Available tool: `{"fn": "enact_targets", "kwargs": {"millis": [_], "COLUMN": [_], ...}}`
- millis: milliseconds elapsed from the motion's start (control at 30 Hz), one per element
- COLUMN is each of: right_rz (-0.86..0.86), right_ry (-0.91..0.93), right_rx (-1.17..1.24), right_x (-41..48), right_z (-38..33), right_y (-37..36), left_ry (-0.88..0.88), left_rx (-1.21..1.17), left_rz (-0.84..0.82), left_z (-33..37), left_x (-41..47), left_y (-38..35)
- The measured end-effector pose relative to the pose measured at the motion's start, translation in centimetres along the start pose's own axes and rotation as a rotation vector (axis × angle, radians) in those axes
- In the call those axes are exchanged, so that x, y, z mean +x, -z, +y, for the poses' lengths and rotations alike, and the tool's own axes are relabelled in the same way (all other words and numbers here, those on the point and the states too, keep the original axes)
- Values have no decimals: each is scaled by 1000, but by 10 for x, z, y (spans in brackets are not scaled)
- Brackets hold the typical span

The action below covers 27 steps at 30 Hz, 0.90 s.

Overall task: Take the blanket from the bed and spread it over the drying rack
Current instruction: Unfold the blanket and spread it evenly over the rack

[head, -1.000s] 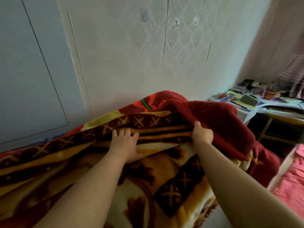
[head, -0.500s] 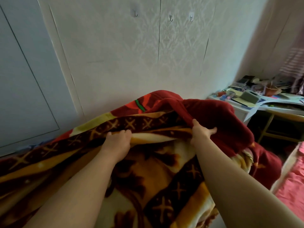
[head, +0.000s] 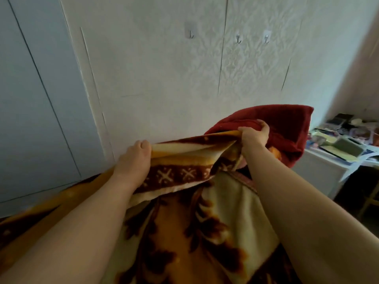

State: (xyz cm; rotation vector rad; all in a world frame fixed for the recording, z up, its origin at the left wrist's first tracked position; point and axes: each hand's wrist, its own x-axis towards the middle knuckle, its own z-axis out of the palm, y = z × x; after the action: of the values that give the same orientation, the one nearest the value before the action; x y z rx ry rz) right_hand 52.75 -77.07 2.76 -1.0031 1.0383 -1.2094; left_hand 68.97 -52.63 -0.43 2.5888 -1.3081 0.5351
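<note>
A thick blanket (head: 184,212) in dark red, orange and cream, with a band of cross marks, fills the lower middle of the head view. Its far edge is lifted off the surface below. My left hand (head: 135,158) grips that edge at the left, fingers curled over the fold. My right hand (head: 254,134) grips the edge higher up at the right, where the plain dark red part (head: 287,128) bunches up and hangs over. The drying rack is hidden; I cannot see it under the blanket.
A pale patterned wall (head: 164,68) with three small hooks (head: 238,38) stands right behind the blanket. A light blue panel (head: 30,109) is at the left. At the right, a white table (head: 320,173) carries several books and papers.
Both hands have closed on the blanket's far edge and raised it; the right hand went higher and rightward, lifting the dark red part. The view tilted upward.
</note>
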Motion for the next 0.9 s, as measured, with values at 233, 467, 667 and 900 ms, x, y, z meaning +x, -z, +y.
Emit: {"fn": "enact_targets", "kwargs": {"millis": [233, 467, 667, 900], "right_rz": [-186, -394, -281, -272], "right_ry": [-37, -154, 117, -64], "right_rx": [-4, -342, -555, -736], "right_x": [38, 60, 38, -18], "right_z": [20, 78, 75, 94], "right_y": [-65, -65, -57, -23], "left_ry": [121, 81, 86, 12], "left_rx": [128, 175, 104, 164], "left_rz": [65, -179, -248, -304], "left_z": [-30, -33, -34, -48], "left_x": [46, 28, 13, -33], "left_y": [-2, -51, -61, -61]}}
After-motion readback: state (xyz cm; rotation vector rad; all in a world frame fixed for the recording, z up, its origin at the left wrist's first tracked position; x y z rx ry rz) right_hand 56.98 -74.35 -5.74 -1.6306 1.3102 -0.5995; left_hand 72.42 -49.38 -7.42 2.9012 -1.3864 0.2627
